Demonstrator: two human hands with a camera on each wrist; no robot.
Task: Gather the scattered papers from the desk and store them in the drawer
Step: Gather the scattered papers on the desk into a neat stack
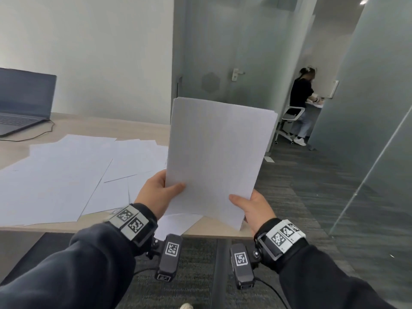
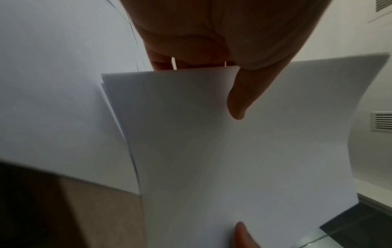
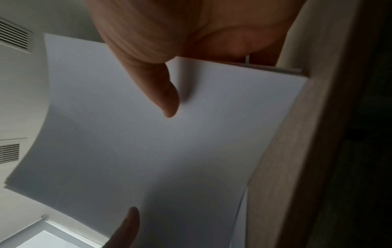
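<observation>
A stack of white papers (image 1: pixel 218 152) stands nearly upright above the desk's right front corner. My left hand (image 1: pixel 160 192) pinches its lower left edge, thumb on the front. My right hand (image 1: pixel 249 208) pinches the lower right corner the same way. In the left wrist view my left thumb lies on the stack (image 2: pixel 233 159), and in the right wrist view my right thumb lies on the stack (image 3: pixel 148 142). Several loose sheets (image 1: pixel 66 172) lie spread and overlapping on the wooden desk (image 1: pixel 124 128) to the left. One more sheet (image 1: pixel 176 224) lies under the held stack. No drawer shows.
An open laptop (image 1: pixel 24 101) with a cable sits at the desk's back left. Grey carpet (image 1: pixel 312 197) and glass partitions (image 1: pixel 367 108) fill the right. A person (image 1: pixel 302 103) stands by a white chair at another desk in the far room.
</observation>
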